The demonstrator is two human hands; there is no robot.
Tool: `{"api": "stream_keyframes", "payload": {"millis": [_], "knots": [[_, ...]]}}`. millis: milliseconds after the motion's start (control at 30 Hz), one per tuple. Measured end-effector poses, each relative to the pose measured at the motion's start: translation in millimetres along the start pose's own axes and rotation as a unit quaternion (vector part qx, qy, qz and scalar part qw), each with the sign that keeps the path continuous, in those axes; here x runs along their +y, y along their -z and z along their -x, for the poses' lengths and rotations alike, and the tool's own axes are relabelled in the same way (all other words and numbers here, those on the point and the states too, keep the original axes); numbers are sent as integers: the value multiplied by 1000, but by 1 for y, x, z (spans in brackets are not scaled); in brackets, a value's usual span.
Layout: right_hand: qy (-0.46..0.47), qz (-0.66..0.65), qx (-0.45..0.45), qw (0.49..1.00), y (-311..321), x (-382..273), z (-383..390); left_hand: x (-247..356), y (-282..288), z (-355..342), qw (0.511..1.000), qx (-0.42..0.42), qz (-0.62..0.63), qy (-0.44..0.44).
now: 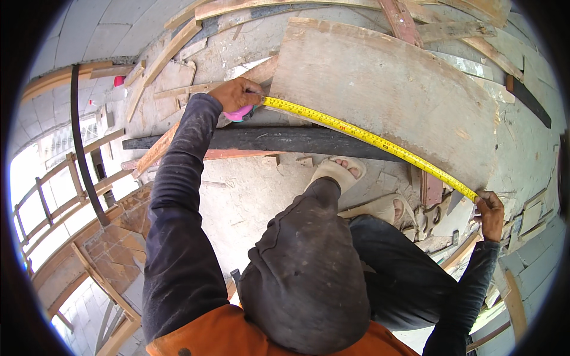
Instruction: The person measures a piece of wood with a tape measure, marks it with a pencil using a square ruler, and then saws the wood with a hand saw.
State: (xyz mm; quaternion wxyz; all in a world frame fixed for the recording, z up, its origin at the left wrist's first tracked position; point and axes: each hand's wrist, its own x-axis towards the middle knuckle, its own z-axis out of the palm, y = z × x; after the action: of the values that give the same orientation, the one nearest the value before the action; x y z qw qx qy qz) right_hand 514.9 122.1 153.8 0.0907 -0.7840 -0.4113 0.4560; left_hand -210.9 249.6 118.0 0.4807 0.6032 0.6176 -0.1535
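A yellow tape measure blade runs along the near edge of a worn, pale plywood sheet. My left hand, near the sheet's left corner, is closed around the tape measure's pink case and the blade beside it. Farther right and nearer to me, my right hand pinches the other end of the blade, close to the sheet's near right corner. Between the hands the blade is stretched out with a slight bend in the picture. Part of the case is hidden by my left fingers.
A dark timber lies between the plywood and my sandalled feet. Loose wooden strips and a reddish board lie at the far side. Timber railing stands on the left; scrap pieces litter the right.
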Motion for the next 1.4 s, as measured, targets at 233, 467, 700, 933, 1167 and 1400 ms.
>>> {"api": "stream_keyframes", "payload": {"millis": [233,467,700,933,1167,1400], "knots": [[7,19,10,1000,-2,-3,0,-1,-5,-4,1000,17,-13,-10],[0,-1,12,1000,-6,-4,0,-9,-12,-5,1000,20,-3,-11],[-22,-3,65,998,-7,19,3,13,-8,-14,996,56,-62,-32],[-59,-34,46,997,-12,-21,10,-2,-31,-7,992,75,89,-57],[-48,-100,50,993,-11,-6,16,0,-30,-16,991,51,124,-19],[-49,-85,20,995,-7,0,11,-36,-29,-24,989,38,142,-30]]}}
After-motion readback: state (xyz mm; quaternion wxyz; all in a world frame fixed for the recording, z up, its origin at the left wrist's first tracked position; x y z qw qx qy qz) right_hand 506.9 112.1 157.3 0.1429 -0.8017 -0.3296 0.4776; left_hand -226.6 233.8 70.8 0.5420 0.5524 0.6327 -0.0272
